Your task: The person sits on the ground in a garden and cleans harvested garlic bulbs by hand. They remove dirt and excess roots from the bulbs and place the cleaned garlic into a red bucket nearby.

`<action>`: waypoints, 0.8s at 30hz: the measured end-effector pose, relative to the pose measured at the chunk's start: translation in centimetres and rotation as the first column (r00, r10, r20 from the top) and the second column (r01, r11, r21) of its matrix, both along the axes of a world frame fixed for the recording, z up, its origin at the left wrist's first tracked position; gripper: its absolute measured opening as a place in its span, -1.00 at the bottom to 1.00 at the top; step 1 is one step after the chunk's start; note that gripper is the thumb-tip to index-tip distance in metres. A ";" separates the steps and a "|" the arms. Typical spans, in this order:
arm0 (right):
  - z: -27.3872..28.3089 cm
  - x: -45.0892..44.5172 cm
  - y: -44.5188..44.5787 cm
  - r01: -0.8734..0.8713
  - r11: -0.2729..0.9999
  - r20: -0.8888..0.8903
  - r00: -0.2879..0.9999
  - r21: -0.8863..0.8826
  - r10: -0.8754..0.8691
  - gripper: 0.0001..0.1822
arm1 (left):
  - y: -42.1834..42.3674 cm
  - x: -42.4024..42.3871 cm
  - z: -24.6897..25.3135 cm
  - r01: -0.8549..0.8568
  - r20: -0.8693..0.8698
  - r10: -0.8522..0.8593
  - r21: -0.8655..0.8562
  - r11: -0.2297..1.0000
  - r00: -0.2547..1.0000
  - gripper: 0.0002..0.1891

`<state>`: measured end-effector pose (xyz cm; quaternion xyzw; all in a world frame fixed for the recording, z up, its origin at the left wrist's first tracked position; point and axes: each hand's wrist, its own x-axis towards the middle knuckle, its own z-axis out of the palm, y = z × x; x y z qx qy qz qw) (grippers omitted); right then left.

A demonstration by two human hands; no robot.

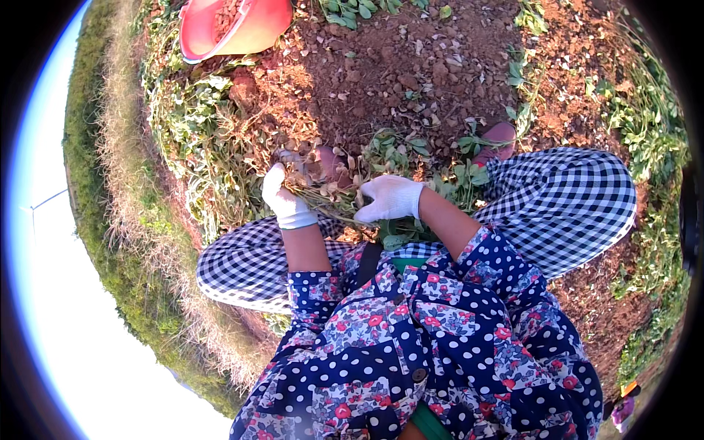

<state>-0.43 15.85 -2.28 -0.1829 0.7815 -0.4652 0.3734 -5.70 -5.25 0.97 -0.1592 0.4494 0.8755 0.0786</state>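
My right hand (389,199), in a white knitted glove, is closed around the stems of an uprooted peanut plant (330,201). Its green leaves hang below that hand, over my lap. My left hand (283,198), gloved the same way, is at the root end of the plant, where pods and dry roots stick out; its fingertips are partly hidden, so its hold cannot be told. Some pods (335,190) show between the two hands. My shoe (333,165) is partly covered by the roots just beyond them.
A red plastic tub (258,27) holding peanuts stands at the upper left. Pulled plants (203,121) lie in a heap along the left. Broken brown soil (407,77) stretches ahead, with my other shoe (499,140) at its right. Another person (623,410) is far off at the lower right.
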 end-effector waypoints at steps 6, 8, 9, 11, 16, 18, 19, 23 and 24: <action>-2.0 1.1 -1.1 0.202 0.955 -0.044 0.979 0.215 -0.197 -0.49 | 1.8 -0.2 -2.0 0.062 0.060 -0.047 -0.285 0.956 0.997 -0.58; -2.4 0.7 -0.8 0.255 0.937 -0.062 0.967 0.238 -0.247 -0.50 | 2.3 -0.3 -2.5 0.053 0.067 -0.031 -0.360 0.932 0.997 -0.56; -2.7 0.6 -0.6 0.282 0.927 -0.067 0.959 0.248 -0.274 -0.50 | 2.8 -0.2 -2.8 -0.023 0.038 0.044 -0.434 0.900 0.998 -0.54; -3.2 0.3 -0.4 0.325 0.921 -0.074 0.946 0.214 -0.317 -0.50 | 2.9 0.0 -3.2 -0.038 0.042 0.059 -0.387 0.921 0.997 -0.53; -3.2 0.4 -0.3 0.385 0.899 -0.074 0.923 0.209 -0.378 -0.51 | 4.1 1.9 -3.0 -0.047 -0.061 -0.003 -0.787 0.615 0.998 -0.43; -3.2 0.4 -0.5 0.357 0.909 -0.066 0.934 0.214 -0.351 -0.52 | 5.6 2.4 -1.8 -0.070 0.012 0.122 -0.763 0.643 0.992 -0.40; -3.1 0.4 -0.5 0.328 0.920 -0.057 0.945 0.215 -0.324 -0.52 | 6.0 2.4 -1.5 -0.015 0.033 0.052 -0.693 0.721 0.998 -0.42; -1.2 0.8 -1.0 0.221 0.964 -0.021 0.975 0.144 -0.220 -0.53 | 6.5 2.2 -0.7 0.146 0.179 -0.080 -0.400 0.905 0.981 -0.55; -1.7 0.9 -1.1 0.203 0.972 0.003 0.979 0.115 -0.205 -0.51 | 6.3 2.0 -0.7 0.186 0.166 -0.131 -0.376 0.908 0.977 -0.58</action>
